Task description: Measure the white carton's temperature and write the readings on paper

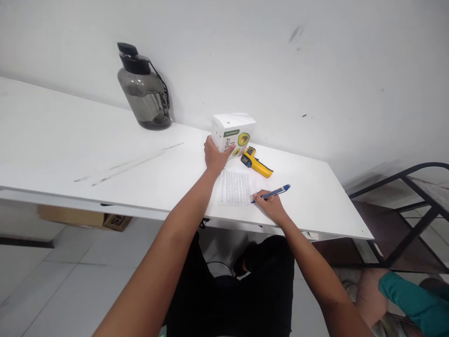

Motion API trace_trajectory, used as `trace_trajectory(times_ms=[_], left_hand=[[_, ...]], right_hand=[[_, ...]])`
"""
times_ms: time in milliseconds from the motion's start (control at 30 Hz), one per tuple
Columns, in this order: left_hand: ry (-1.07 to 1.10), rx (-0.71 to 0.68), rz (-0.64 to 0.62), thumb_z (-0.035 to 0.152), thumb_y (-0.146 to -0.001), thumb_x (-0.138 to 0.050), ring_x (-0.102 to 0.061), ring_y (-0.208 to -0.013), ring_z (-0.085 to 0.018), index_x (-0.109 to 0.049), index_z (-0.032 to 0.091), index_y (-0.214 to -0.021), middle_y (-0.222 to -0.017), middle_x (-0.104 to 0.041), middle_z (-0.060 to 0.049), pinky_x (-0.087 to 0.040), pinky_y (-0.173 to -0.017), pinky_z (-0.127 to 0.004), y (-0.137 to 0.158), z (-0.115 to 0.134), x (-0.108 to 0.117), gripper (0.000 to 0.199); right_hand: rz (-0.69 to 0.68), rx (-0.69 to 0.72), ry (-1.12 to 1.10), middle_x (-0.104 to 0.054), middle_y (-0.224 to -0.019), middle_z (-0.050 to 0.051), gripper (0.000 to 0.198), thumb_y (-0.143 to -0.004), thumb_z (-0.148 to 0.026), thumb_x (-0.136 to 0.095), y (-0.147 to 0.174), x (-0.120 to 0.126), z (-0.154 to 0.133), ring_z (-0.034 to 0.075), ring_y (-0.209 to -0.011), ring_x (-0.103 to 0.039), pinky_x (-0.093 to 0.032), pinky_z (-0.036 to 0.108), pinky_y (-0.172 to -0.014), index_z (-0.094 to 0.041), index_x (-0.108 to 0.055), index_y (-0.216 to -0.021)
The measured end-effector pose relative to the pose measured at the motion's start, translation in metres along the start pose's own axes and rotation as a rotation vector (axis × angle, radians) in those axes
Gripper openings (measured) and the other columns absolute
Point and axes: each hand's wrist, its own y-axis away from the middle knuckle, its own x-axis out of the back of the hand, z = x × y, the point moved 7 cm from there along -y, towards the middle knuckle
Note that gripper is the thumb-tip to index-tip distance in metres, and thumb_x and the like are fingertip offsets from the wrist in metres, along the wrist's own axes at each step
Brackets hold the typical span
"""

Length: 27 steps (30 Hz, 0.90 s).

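Note:
My left hand (217, 155) is wrapped around the lower front of a white box (229, 133) printed with avocado halves, which stands upright on the table near the wall. In my right hand (269, 204) is a blue pen (278, 191), its tip low at the right edge of a sheet of paper (235, 187). Rows of small handwriting cover the sheet, which lies flat between my hands. Just right of the box, a yellow infrared thermometer (257, 162) rests on the table, touching or very close to it.
A large grey water bottle (145, 89) with a black lid stands on the white table (140, 159) by the wall. Under the table lies a cardboard box (77, 217). Right of the table is a black metal frame (414, 187); below it shows another person's teal-clothed limb (410, 295).

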Motion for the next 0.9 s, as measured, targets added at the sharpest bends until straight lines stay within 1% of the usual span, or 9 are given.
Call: trace_trajectory(times_ms=[133,300,433,733,900], left_hand=[[0.029,-0.008,0.010,0.053,-0.063,-0.089,-0.042,-0.144,-0.038,-0.037,0.030,-0.143,-0.144,-0.048,-0.014,-0.036,-0.120,-0.056,-0.0005,-0.0008,-0.0005,0.098],[0.018,-0.003,-0.001,0.052,-0.065,-0.088,-0.041,-0.145,-0.039,-0.036,0.029,-0.144,-0.145,-0.047,-0.015,-0.036,-0.120,-0.056,0.0003,-0.0005,-0.0007,0.098],[0.046,-0.016,0.014,0.053,-0.063,-0.090,-0.041,-0.145,-0.039,-0.038,0.029,-0.142,-0.144,-0.048,-0.015,-0.035,-0.120,-0.057,-0.0002,-0.0012,-0.0003,0.097],[0.031,-0.023,0.020,0.052,-0.063,-0.090,-0.038,-0.147,-0.039,-0.037,0.030,-0.142,-0.144,-0.048,-0.014,-0.035,-0.121,-0.057,-0.0009,-0.0029,-0.0019,0.097],[0.034,-0.011,0.022,0.051,-0.063,-0.090,-0.038,-0.146,-0.039,-0.037,0.029,-0.143,-0.144,-0.047,-0.015,-0.034,-0.121,-0.057,-0.0018,-0.0042,-0.0027,0.098]], right_hand=[[0.006,0.001,0.005,-0.064,-0.066,0.003,0.034,-0.079,-0.053,-0.061,-0.0001,-0.0002,0.0006,0.021,-0.071,-0.058,-0.046,0.034,-0.068,-0.022,-0.067,-0.066],[0.013,0.009,0.008,-0.063,-0.064,0.002,0.034,-0.079,-0.052,-0.061,0.0001,0.0007,-0.0024,0.020,-0.070,-0.057,-0.046,0.033,-0.067,-0.022,-0.066,-0.064],[0.017,0.018,0.003,-0.063,-0.063,0.002,0.033,-0.079,-0.051,-0.061,0.0002,0.0012,-0.0028,0.020,-0.069,-0.057,-0.046,0.033,-0.066,-0.023,-0.065,-0.064],[-0.021,0.008,-0.014,-0.062,-0.064,0.002,0.033,-0.079,-0.052,-0.062,0.0010,-0.0012,-0.0026,0.019,-0.068,-0.056,-0.046,0.033,-0.067,-0.022,-0.066,-0.064],[-0.017,0.017,-0.028,-0.063,-0.063,0.001,0.032,-0.079,-0.050,-0.062,0.0008,-0.0004,-0.0032,0.019,-0.068,-0.057,-0.046,0.033,-0.067,-0.022,-0.066,-0.064]])
